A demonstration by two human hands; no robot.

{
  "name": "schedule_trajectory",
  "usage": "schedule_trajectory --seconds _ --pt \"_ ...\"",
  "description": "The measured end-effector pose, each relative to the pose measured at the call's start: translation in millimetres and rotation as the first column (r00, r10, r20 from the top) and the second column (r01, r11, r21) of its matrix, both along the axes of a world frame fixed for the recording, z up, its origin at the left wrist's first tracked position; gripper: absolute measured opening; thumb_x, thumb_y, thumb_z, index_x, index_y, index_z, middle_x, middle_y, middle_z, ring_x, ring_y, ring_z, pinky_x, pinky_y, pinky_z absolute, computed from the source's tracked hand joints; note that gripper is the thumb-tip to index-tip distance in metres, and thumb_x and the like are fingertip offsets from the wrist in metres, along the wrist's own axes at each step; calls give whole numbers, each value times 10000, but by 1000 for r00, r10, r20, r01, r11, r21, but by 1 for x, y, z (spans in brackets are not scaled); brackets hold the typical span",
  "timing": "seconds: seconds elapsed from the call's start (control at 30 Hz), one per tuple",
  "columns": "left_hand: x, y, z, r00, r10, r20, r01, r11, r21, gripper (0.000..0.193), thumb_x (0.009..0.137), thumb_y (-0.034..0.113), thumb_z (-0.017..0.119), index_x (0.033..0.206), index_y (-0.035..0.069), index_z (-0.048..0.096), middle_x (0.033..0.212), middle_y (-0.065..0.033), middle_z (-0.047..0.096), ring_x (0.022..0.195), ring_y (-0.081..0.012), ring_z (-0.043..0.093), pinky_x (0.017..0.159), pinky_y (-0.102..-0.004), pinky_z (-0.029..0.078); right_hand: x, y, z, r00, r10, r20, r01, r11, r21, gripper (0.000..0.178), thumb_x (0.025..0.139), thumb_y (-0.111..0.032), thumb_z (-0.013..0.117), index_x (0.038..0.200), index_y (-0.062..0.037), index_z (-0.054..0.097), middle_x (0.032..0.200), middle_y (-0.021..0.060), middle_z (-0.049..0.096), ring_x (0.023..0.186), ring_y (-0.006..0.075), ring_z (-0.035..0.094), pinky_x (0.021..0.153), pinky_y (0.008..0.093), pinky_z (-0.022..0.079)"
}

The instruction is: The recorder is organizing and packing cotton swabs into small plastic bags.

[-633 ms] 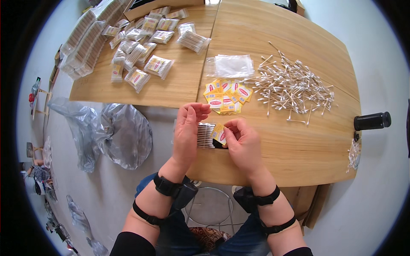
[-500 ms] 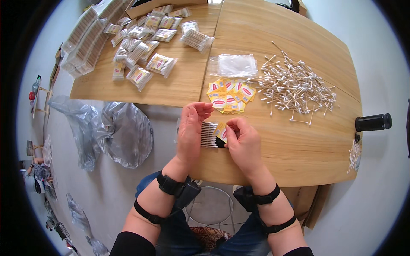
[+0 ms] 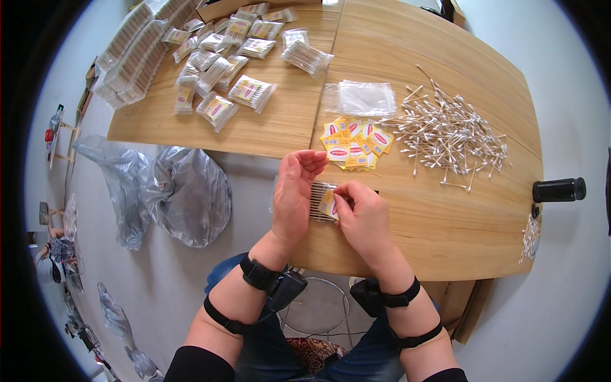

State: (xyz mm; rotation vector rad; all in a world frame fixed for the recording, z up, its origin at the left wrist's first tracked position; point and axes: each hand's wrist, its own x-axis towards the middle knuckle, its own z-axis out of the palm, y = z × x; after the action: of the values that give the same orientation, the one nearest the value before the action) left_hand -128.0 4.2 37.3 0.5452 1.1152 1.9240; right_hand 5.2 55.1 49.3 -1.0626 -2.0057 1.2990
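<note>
Between thumb and fingers, my right hand [image 3: 363,213] pinches a small yellow label card [image 3: 328,202]. The card lies over a flat row of cotton swabs [image 3: 316,198] at the table's near edge. On the row's left side, my left hand [image 3: 294,194] is held edge-on, its fingers stretched and slightly curved, gripping nothing. It hides part of the row. Clear plastic shows just left of that hand. Beyond my hands lies a spread pile of yellow label cards [image 3: 353,145]. Loose cotton swabs [image 3: 452,137] are heaped to the right.
Empty clear bags [image 3: 366,99] lie behind the cards. Filled swab packs [image 3: 253,93] are scattered far left, beside stacked packs [image 3: 130,60]. A black cylindrical container [image 3: 559,190] is by the right table edge. Grey plastic bags [image 3: 191,197] hang at the left table edge.
My right hand has moved the label card left, farther over the swab row. My left hand stays beside the row, fingers still extended. The whole view has shifted slightly.
</note>
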Motion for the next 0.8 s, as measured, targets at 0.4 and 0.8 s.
schedule_trajectory --seconds 0.4,0.8 --pt "-3 1 -2 992 15 122 -18 999 27 436 1124 356 330 1248 -17 517 1263 -200 607 1214 -273 573 1136 -409 412 -7 -3 9 1000 -6 16 4 993 117 162 872 -5 631 1033 -4 614 943 206 646 855 392 654 747 449 535" --pt "-8 0 -4 973 11 231 -20 999 34 448 1117 371 350 1238 -20 533 1256 -204 619 1207 -284 586 1126 -406 419 -18 -9 9 996 13 87 -23 994 107 180 869 -25 641 1042 -25 592 947 197 669 865 387 675 744 460 538"
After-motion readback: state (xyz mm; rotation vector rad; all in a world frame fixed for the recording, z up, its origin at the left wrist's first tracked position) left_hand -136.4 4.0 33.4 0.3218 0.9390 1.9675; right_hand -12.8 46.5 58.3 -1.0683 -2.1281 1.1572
